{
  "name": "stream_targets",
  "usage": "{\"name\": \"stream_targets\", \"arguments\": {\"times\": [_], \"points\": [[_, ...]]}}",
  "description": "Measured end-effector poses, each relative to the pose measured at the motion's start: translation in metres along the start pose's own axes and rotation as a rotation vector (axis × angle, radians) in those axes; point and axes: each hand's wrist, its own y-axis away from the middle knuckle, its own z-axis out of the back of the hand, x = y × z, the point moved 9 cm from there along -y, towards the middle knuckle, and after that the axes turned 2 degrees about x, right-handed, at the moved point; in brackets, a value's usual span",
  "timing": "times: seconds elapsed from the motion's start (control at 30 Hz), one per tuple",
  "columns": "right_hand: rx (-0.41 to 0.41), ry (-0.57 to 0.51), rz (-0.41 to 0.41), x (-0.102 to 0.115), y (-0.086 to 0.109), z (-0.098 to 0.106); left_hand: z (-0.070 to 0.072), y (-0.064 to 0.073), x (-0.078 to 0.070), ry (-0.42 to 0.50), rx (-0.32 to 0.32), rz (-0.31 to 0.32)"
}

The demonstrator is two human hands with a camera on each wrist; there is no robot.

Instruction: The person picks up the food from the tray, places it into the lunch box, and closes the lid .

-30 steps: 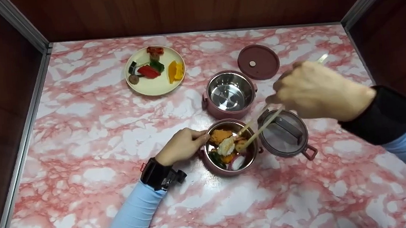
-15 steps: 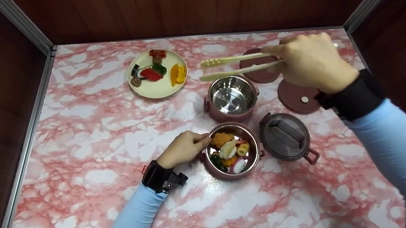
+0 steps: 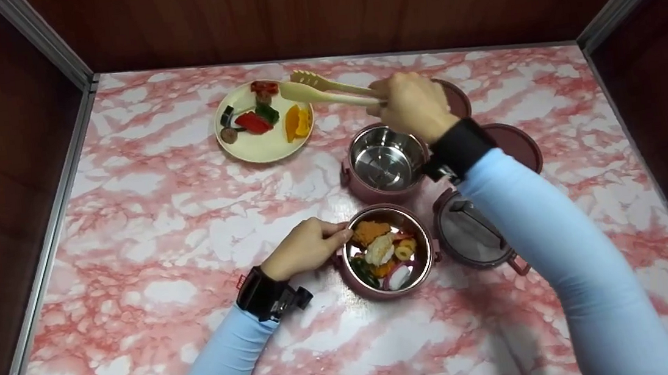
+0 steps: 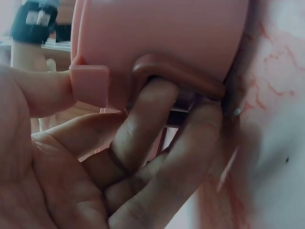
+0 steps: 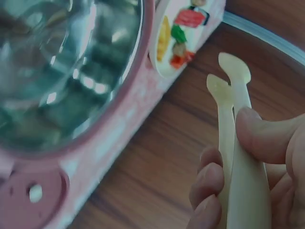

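In the head view my left hand (image 3: pixel 303 250) grips the side of a pink pot (image 3: pixel 356 280) holding an orange piece, a whitish piece, greens and onion. The left wrist view shows its fingers hooked through the pot's loop handle (image 4: pixel 181 74), with the thumb at the tab (image 4: pixel 90 86) above. My right hand (image 3: pixel 416 105) holds pale yellow tongs (image 3: pixel 334 94), raised above the far side of a second pink pot (image 3: pixel 382 195) with a bare steel inside. The tong tips point left, overlapping the right edge of the cream plate (image 3: pixel 257 151) in this view. Nothing shows between them.
On the plate lie red, green and yellow vegetable pieces (image 3: pixel 297 122) and small brown bits. Two round maroon lids (image 3: pixel 510 141) lie at right, partly behind my right arm. A see-through lid (image 3: pixel 464 239) with a bar handle is beside the filled pot. Dark wood panels enclose the table.
My right hand has lifted the tongs out of the filled pot, then swung them away and leftward to the plate's edge. My left hand keeps its grip on the pot.
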Motion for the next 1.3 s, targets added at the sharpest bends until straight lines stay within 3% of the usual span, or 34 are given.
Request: {"name": "stream_targets", "arguments": {"times": [0.1,0.3,0.63,0.8,1.07,1.2,1.3], "points": [[0.036,0.014,-0.022,0.010,-0.018,-0.016,-0.001,0.000,0.001,0.001,0.003,0.004],[0.015,0.020,-0.002,0.031,-0.042,-0.035,0.000,-0.002,0.001,-0.010,-0.001,-0.007],[0.070,0.043,-0.081,0.035,-0.049,-0.051,-0.002,-0.003,0.000,-0.024,-0.001,-0.012],[0.025,0.041,-0.067,0.035,-0.048,-0.047,0.000,-0.003,0.004,-0.026,-0.009,-0.010],[0.041,0.015,-0.122,0.019,-0.016,-0.014,0.001,-0.002,0.002,-0.030,-0.014,-0.012],[0.015,-0.022,-0.093,0.010,0.019,0.010,0.001,-0.001,0.003,-0.025,-0.012,-0.001],[-0.070,-0.093,-0.044,-0.001,0.054,0.025,-0.001,-0.001,0.005,-0.001,-0.006,0.010]]}}
